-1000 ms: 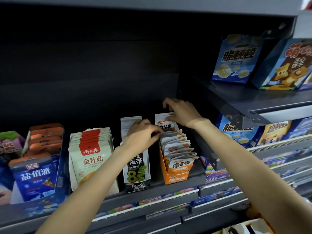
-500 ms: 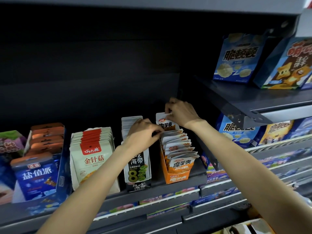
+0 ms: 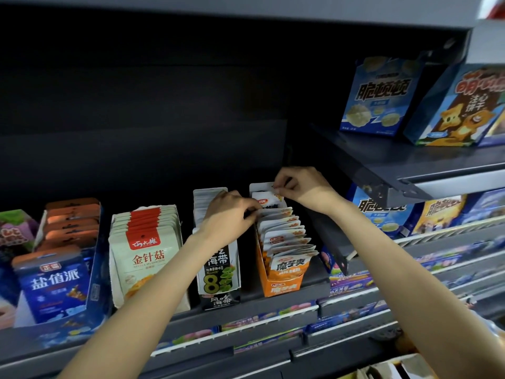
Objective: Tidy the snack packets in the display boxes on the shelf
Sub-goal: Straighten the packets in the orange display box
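Working from left to right across the lower middle of the frame, my left hand [image 3: 228, 214] curled its fingertips onto the tops of the white-and-orange snack packets [image 3: 285, 236], which stood fanned in the orange display box [image 3: 281, 285] on the dark shelf [image 3: 246, 303]. Just right of it, my right hand [image 3: 299, 187] pinched the top of the rearmost packet [image 3: 266, 199] at the back of that box. I judged the step would go best by pressing the row together with the left hand while seating the back packet upright, without creasing it. My fingertips hid the exact contact, the box's back wall sat in shadow, and the black seaweed box [image 3: 218, 269] was partly covered by my wrist.
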`<state>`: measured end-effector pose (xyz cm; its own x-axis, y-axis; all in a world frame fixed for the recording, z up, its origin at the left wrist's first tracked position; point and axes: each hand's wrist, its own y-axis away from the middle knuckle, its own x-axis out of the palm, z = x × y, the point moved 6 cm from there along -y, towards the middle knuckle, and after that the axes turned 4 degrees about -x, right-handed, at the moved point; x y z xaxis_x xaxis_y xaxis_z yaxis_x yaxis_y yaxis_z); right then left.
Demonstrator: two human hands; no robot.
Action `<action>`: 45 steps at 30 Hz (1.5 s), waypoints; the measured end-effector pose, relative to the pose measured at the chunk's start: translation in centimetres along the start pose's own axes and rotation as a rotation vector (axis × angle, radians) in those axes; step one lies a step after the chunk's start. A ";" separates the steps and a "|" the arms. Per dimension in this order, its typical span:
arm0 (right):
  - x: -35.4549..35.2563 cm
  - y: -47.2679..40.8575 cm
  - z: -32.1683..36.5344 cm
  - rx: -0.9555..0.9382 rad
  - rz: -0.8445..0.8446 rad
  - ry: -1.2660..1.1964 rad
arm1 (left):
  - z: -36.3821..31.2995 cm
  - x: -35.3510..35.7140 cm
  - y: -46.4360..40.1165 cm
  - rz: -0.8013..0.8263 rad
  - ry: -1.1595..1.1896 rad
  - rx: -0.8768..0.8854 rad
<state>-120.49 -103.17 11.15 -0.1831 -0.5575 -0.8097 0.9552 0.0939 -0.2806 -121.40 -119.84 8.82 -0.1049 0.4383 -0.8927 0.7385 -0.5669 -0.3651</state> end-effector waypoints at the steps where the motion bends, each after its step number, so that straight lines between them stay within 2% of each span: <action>1: 0.2 0.3 -0.2 0.014 0.022 -0.029 | 0.0 -0.1 -0.1 -0.004 -0.001 -0.017; 6: 0.9 1.0 0.5 0.024 0.145 -0.092 | -0.1 -0.1 -1.4 -0.003 -0.036 -0.128; 9: 1.2 0.4 0.9 0.033 0.206 0.161 | 0.0 0.1 -2.4 0.018 -0.035 -0.177; 12: 0.9 -0.1 2.0 0.034 0.131 0.469 | 0.4 0.4 -2.5 0.071 0.062 -0.190; 14: -0.7 0.5 3.2 0.009 -0.014 0.526 | 0.7 0.4 -2.1 0.113 0.171 -0.213; 18: -5.5 3.8 6.4 -0.181 -0.514 0.418 | 1.0 0.0 -1.7 0.134 0.327 -0.202; 20: -7.0 4.8 6.6 -0.154 -0.587 0.321 | 0.8 -0.2 -1.7 0.111 0.410 -0.194; 23: -7.8 5.4 6.6 -0.138 -0.584 0.252 | 0.9 -0.6 -1.5 0.059 0.471 -0.204; 25: -7.8 6.0 7.2 -0.171 -0.609 0.360 | 1.1 -0.7 -1.6 0.043 0.407 -0.216; 28: -7.7 7.0 7.3 -0.091 -0.579 0.501 | 1.0 -0.7 -1.7 0.019 0.345 -0.216; 30: -7.3 7.4 6.5 -0.033 -0.499 0.269 | 0.8 -0.7 -1.8 -0.003 0.361 -0.212; 33: -5.7 8.0 5.2 0.123 -0.364 -0.356 | 0.7 -0.5 -1.7 0.020 0.396 -0.176; 34: -5.5 8.3 5.1 0.144 -0.367 -0.444 | 0.7 -0.4 -1.8 0.047 0.406 -0.149; 35: -5.3 8.5 5.1 0.151 -0.385 -0.458 | 0.7 -0.3 -1.8 0.076 0.426 -0.113; 39: -5.3 9.3 4.6 0.113 -0.449 -0.087 | 1.2 -0.4 -1.8 0.112 0.544 -0.012; 45: -5.0 9.6 3.8 0.110 -0.488 -0.081 | 1.4 -1.0 -1.5 -0.014 0.653 -0.030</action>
<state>-109.52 -102.61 14.45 -0.5999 -0.5771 -0.5542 0.7824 -0.2784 -0.5570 -123.37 -120.40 9.91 0.3046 0.7844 -0.5402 0.7593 -0.5424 -0.3595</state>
